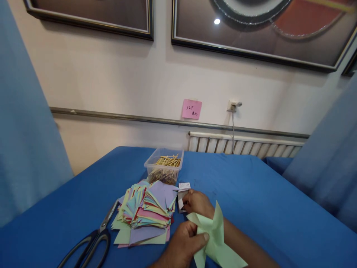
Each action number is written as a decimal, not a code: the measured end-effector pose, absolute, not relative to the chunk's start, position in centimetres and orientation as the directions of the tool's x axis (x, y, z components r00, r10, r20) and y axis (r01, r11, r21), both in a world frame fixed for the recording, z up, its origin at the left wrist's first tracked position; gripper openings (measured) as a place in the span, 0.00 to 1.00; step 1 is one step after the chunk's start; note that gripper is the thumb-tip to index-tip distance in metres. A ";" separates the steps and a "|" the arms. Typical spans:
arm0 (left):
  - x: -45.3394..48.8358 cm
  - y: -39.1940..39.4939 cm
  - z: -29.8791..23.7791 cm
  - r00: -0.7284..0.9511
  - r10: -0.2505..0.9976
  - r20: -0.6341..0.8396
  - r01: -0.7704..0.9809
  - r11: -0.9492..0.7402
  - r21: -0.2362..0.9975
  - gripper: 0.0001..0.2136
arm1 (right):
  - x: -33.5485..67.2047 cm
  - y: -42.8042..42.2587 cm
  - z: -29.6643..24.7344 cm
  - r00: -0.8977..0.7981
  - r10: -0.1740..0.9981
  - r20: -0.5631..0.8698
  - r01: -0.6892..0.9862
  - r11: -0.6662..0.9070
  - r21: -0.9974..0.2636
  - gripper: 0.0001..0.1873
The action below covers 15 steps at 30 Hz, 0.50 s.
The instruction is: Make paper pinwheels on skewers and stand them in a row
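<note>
My left hand [182, 243] sits at the bottom centre with its thumb pressed onto a folded light green paper shape [216, 238], pinching it. The green paper lies across my right forearm. My right hand [197, 203] reaches forward and left, its fingers curled on a small white and grey piece [182, 195] lying on the blue tablecloth [251, 193]. What that piece is I cannot make out. Just left of both hands lies a loose pile of coloured paper squares [147, 212].
A clear plastic box of thin wooden sticks [165, 166] stands behind the paper pile. Large black-handled scissors [92, 240] lie at the front left. Blue curtains hang on both sides. On the wall behind are a radiator [242, 145] and a pink note [192, 109].
</note>
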<state>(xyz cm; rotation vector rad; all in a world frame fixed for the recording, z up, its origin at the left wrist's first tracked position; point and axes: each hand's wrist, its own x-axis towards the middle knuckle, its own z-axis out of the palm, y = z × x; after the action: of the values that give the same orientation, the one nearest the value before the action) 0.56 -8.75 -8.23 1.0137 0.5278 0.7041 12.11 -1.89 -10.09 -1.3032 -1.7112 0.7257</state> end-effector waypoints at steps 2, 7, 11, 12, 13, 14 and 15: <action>0.7 -8.9 -8.5 0.695 0.715 -0.072 -0.252 0.336 0.907 0.15 | 12.1 -2.3 -10.1 -0.119 0.946 0.301 0.576 0.313 -0.756 0.09; 0.8 -8.8 -8.9 0.708 0.702 -0.080 -0.230 0.336 0.913 0.16 | 12.1 -2.4 -10.1 -0.158 0.929 0.335 0.703 0.344 -0.623 0.09; 0.9 -8.9 -9.1 0.710 0.698 -0.096 -0.237 0.365 0.900 0.15 | 11.9 -2.1 -10.1 -0.167 0.930 0.327 0.753 0.334 -0.567 0.09; 0.9 -9.0 -9.1 0.696 0.710 -0.106 -0.250 0.378 0.892 0.15 | 11.8 -2.1 -10.2 -0.159 0.933 0.323 0.764 0.324 -0.559 0.10; 0.9 -9.0 -9.1 0.681 0.722 -0.118 -0.260 0.390 0.884 0.15 | 11.8 -2.0 -10.2 -0.147 0.936 0.320 0.772 0.311 -0.555 0.09; 0.9 -9.0 -9.1 0.670 0.731 -0.130 -0.268 0.402 0.876 0.15 | 11.7 -2.0 -10.3 -0.135 0.939 0.317 0.777 0.299 -0.555 0.09; 1.0 -8.9 -9.0 0.663 0.736 -0.140 -0.274 0.412 0.869 0.14 | 11.7 -2.1 -10.3 -0.123 0.941 0.315 0.777 0.289 -0.560 0.09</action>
<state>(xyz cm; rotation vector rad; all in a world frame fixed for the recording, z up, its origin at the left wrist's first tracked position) 0.96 -8.94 -9.05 0.9448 0.5625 0.6788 11.69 -2.05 -10.34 -1.5331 -1.9437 0.3427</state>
